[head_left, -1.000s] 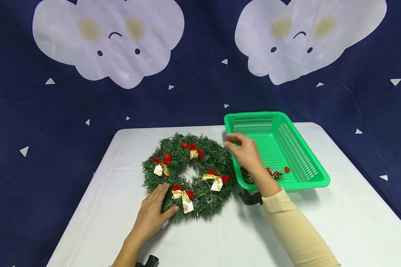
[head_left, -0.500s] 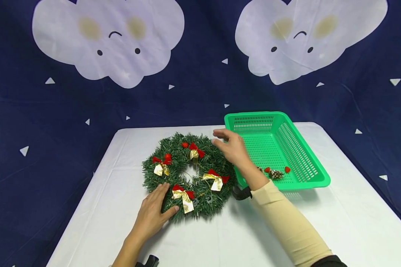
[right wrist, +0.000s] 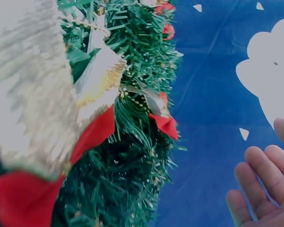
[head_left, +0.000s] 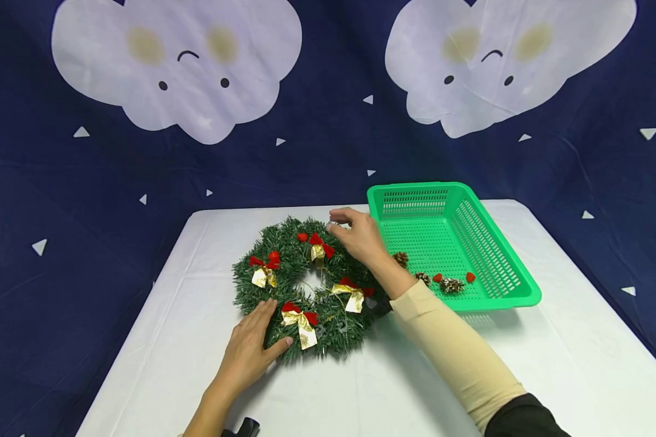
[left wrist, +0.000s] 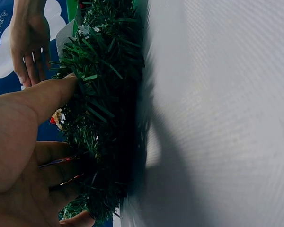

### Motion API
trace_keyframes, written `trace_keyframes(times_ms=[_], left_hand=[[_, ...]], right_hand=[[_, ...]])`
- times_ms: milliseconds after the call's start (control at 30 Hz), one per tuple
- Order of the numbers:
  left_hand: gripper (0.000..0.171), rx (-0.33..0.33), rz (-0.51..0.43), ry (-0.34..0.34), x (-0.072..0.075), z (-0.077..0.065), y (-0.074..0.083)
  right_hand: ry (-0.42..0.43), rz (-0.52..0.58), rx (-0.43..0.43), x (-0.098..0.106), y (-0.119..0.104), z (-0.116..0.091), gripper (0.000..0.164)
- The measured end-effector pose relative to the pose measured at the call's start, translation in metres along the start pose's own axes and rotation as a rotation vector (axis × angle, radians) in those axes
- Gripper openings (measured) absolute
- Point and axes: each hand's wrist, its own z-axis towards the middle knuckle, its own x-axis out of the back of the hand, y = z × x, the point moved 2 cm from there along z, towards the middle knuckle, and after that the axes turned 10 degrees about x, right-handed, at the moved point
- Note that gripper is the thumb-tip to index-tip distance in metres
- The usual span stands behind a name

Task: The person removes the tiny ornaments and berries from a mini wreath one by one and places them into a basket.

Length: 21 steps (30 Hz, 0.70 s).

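Note:
A green tinsel Christmas wreath (head_left: 336, 318) lies on the table, with several red and gold bows (head_left: 300, 325) and small red ornaments (head_left: 274, 256). My left hand (head_left: 251, 343) rests on its near left edge, fingers extended over the tinsel and thumb apart. Over the wreath's far right part, my right hand (head_left: 361, 237) pinches a small pale, clear-looking piece (head_left: 332, 224) between thumb and fingers; its shape is mostly hidden. The left wrist view shows my left thumb (left wrist: 57, 92) against the wreath's side. In the right wrist view, a large bow (right wrist: 92, 135) fills the foreground.
A green plastic basket (head_left: 505, 255) stands right of the wreath, close to its edge. Inside lie several pine cones (head_left: 451, 285) and small red pieces (head_left: 470, 277). A white cloth covers the table (head_left: 158, 340); a dark blue cloud-print curtain (head_left: 328, 158) hangs behind.
My right hand has moved left from over the basket to above the wreath's far right part, uncovering pine cones in the basket. The left hand and wreath have stayed put.

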Motion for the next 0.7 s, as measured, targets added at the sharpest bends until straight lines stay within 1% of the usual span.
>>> trace_keyframes(times_ms=[133,233,467,700], left_hand=[[0.079,0.0,0.006,-0.003,0.0,0.0,0.0],[0.079,-0.003,0.007,-0.004,0.0,0.0,0.0],[0.079,-0.01,0.007,0.008,-0.001,0.001,-0.002],[0.079,-0.015,0.009,0.013,-0.001,0.001,-0.002]], right_hand=[[-0.027,-0.01,0.023,-0.011,-0.002,0.007,0.034],[-0.049,-0.027,0.019,-0.02,-0.004,0.012,0.034],[-0.099,-0.063,-0.025,-0.038,-0.005,0.021,0.035],[-0.132,-0.129,-0.014,-0.049,0.0,0.028,0.033]])
